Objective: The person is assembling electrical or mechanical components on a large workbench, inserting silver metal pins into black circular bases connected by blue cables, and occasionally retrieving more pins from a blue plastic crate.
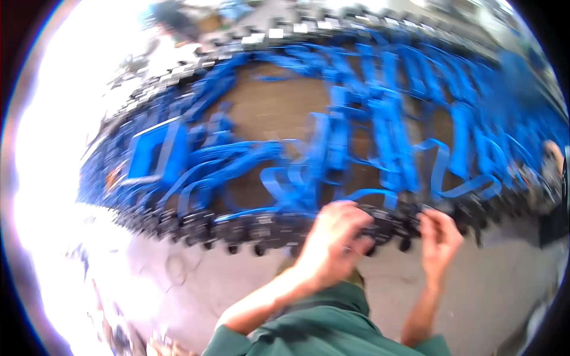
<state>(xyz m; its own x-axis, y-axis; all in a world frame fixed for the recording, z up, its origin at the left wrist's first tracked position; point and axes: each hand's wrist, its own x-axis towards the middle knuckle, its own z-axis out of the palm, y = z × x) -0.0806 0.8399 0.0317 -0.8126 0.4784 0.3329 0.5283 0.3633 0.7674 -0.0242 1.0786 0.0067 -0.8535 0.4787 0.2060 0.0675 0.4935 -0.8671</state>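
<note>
Where a long row of black, rounded, hard-looking parts [267, 230] runs along the near edge of a flat brown worktop [270, 107], the person's two bare hands meet it, right of the middle of the view. The left hand [335, 237] lies over the row, its fingers curled down toward the black parts; whether its grip is closed on one of them I cannot tell. Just to its right, and apart from it, the right hand [440, 237] is raised to the same row with thumb and fingers bent toward each other; whether that grip pinches anything I cannot tell either (motion blurs the fingertips of both hands).

Beyond the hands, flat, bright blue, ribbon-like strips [392, 136] spread over the worktop, some straight and bunched, others curling in loops near the black row. Brown patches show between them, the largest left of the middle. Farther left, a blue rectangular piece with a pale border [145, 151] sits among the strips. Along the far edge runs a second row of blocky black and pale parts [276, 34]. At the right rim is what looks like another person's hand [554, 155]. Nearest the lower edge are the wearer's dark green top [326, 323] and the pale grey floor [225, 267].
</note>
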